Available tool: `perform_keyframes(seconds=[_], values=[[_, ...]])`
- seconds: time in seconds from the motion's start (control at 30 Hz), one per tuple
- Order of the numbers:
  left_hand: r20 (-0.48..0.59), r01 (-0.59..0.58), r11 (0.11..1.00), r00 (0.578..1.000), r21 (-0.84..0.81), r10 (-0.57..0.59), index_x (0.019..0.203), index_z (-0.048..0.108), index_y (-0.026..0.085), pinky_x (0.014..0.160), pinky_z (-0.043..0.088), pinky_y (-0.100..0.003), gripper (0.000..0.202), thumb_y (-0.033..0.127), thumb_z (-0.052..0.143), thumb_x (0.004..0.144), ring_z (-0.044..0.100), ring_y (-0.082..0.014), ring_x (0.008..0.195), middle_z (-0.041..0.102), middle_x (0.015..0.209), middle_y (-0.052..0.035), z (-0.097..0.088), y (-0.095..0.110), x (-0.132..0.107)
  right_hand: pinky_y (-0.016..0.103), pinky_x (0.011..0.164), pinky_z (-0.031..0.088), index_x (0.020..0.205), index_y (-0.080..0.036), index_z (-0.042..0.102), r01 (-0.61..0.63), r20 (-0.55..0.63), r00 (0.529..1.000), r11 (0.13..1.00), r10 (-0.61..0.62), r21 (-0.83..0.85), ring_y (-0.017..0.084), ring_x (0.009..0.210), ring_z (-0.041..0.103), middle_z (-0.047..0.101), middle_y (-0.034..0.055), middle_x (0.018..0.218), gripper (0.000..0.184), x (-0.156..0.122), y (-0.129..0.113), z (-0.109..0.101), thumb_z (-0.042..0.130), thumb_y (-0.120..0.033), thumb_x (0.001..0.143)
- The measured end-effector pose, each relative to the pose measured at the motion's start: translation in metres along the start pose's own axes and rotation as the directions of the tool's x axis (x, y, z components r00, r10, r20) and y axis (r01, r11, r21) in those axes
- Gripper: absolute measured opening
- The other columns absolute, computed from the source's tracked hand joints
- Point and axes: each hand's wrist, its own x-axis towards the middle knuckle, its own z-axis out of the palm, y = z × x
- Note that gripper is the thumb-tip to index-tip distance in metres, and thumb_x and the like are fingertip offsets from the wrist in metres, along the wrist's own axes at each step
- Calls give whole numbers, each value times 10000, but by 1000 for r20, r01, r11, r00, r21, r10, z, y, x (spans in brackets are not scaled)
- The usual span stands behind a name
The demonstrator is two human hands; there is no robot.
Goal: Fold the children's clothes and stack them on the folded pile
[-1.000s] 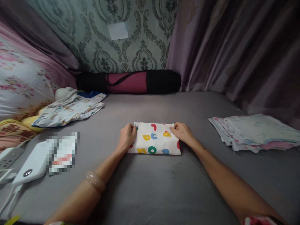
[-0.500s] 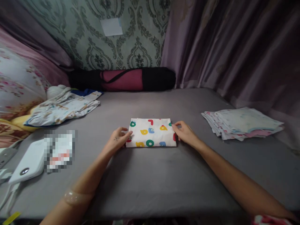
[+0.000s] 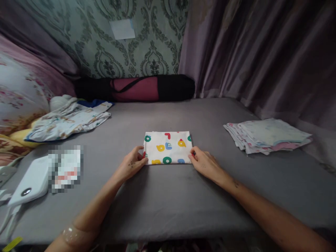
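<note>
A folded white cloth [image 3: 168, 147] printed with coloured letters lies flat on the grey-covered surface in front of me. At its near left corner, my left hand [image 3: 132, 162] pinches the edge between thumb and fingers. My right hand [image 3: 204, 161] grips the near right corner the same way. The fingertips under the cloth are partly hidden. A clear bangle [image 3: 75, 233] circles my left forearm.
On the right lies a stack of folded cloths [image 3: 273, 134]. Crumpled printed clothing [image 3: 70, 120] sits at the left, behind a white power bank [image 3: 33, 178] with cables. A black and maroon bag [image 3: 136, 88] lies along the wall.
My right hand has slid toward me along the cloth's right edge to the near corner. My left hand has shifted slightly toward the near left corner.
</note>
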Motion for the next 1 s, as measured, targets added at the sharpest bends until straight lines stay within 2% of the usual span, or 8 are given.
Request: perform_keyframes(seconds=[0.13,0.23,0.37,0.47,0.57,0.73,0.87,1.0], values=[[-84,-170,956,977,240,195,1240,460,173,784,461,-369,481,363,538,805,562,-221,849,595,903,-59,-1,0,-1,270,618,336,985,-219,598,56,87,995,977,-38,-206,210,798,631,670,76,911,206,0,-8,-16,424,-325,953],[-178,-292,870,905,398,386,1216,497,155,881,449,-435,407,327,503,847,530,-271,998,564,1082,-135,5,16,10,309,757,408,926,-198,643,154,34,988,953,-150,-263,232,935,616,663,104,990,275,16,-22,-21,376,-252,964],[-104,-433,764,836,478,539,1200,512,89,1005,402,-421,349,225,348,924,499,-274,1158,548,1220,-187,34,47,37,368,1037,342,1244,-122,570,325,-131,924,919,-359,-223,251,1267,459,549,156,1331,399,46,-49,-1,294,-201,967],[-43,-409,721,855,560,517,1306,451,44,1113,282,-470,428,174,304,925,365,-306,1347,475,1374,-215,60,57,53,413,1151,196,1425,-50,390,344,-126,918,913,-376,-218,254,1416,258,344,160,1514,513,60,-60,24,276,-204,950],[-70,-315,712,888,628,454,1399,375,36,1156,175,-513,501,232,300,945,240,-332,1423,368,1487,-207,75,51,59,434,1172,145,1462,-44,336,311,-92,938,930,-334,-196,252,1440,195,265,138,1550,561,62,-59,40,287,-227,934],[-80,-266,714,908,647,411,1463,339,131,1163,126,-531,540,352,251,979,204,-315,1441,315,1537,-131,77,37,58,448,1176,124,1483,-80,315,303,-97,941,934,-325,-191,252,1446,172,219,110,1568,577,60,-55,45,294,-243,930],[-65,-234,725,931,648,359,1484,310,150,1127,125,-618,557,378,249,979,182,-361,1437,283,1550,-129,75,38,57,451,1174,118,1489,-113,317,306,-87,941,932,-327,-195,257,1449,158,208,96,1574,574,61,-55,45,308,-250,931],[-40,-219,719,945,659,325,1481,314,158,1110,164,-629,555,385,232,981,209,-362,1428,298,1546,-123,72,43,56,460,1171,120,1482,-90,325,305,-72,943,931,-325,-199,269,1442,179,254,100,1560,573,63,-54,47,307,-253,933]])
